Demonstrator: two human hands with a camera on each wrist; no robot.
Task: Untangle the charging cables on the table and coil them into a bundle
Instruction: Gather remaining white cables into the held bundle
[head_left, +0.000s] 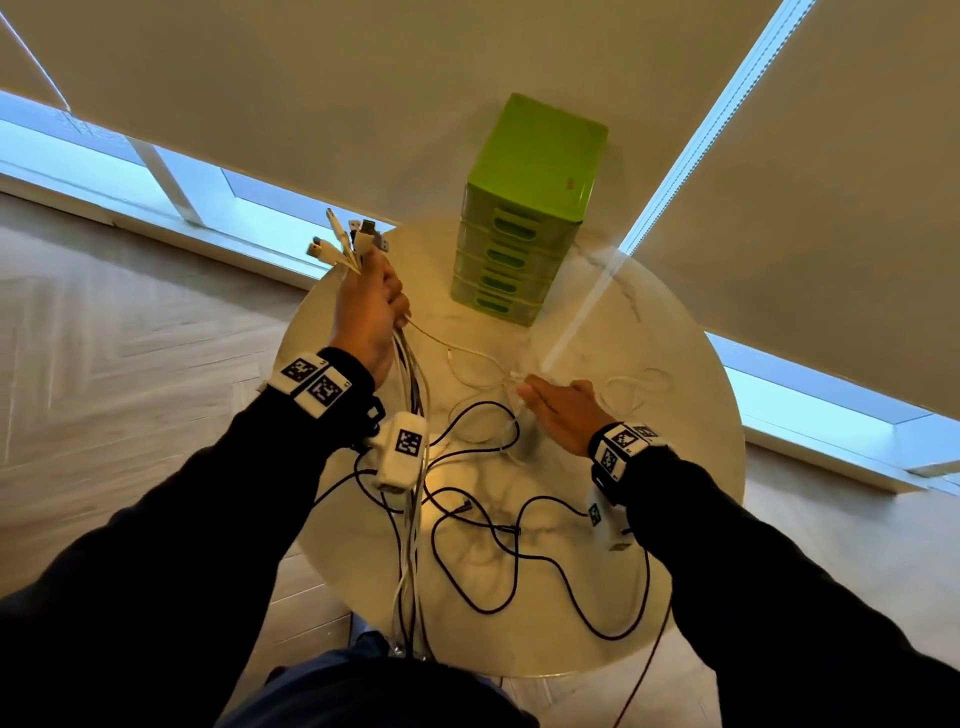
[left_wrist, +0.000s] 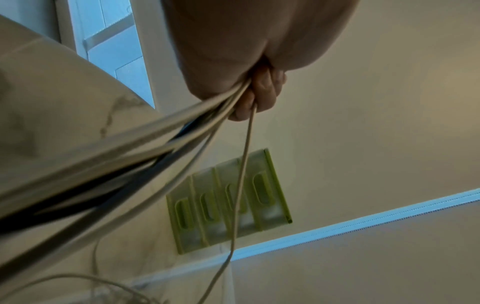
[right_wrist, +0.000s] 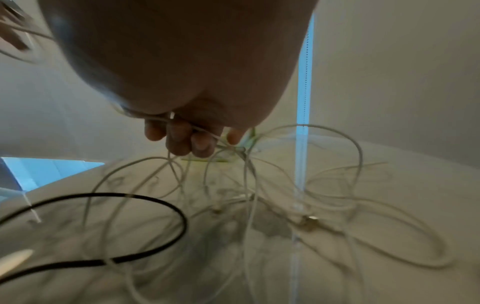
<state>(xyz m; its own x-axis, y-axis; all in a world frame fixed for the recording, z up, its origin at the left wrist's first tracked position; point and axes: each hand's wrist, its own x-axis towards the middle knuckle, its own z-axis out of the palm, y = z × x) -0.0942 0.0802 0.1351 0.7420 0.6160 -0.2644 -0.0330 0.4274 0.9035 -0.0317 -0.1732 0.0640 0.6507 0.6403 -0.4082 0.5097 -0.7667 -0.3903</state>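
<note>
Charging cables lay partly sorted: one gathered group of plug ends was raised above the far-left edge of the round table, clenched in the left hand, strands hanging down toward the near edge. Left fingers were curled tight round the bunch. One white strand ran from that fist rightward to the white tangle mid-table. Right hand sat right on that tangle, clearly the nearer hand; right fingertips were curled, pinching a thin white strand. Its long axis ran roughly left-right between the two hands. Black loops sprawled loose toward the near edge, untouched. Likely next: free the white strand toward the left fist. Green drawer unit stood at the far edge, drawers closed, contents hidden
</note>
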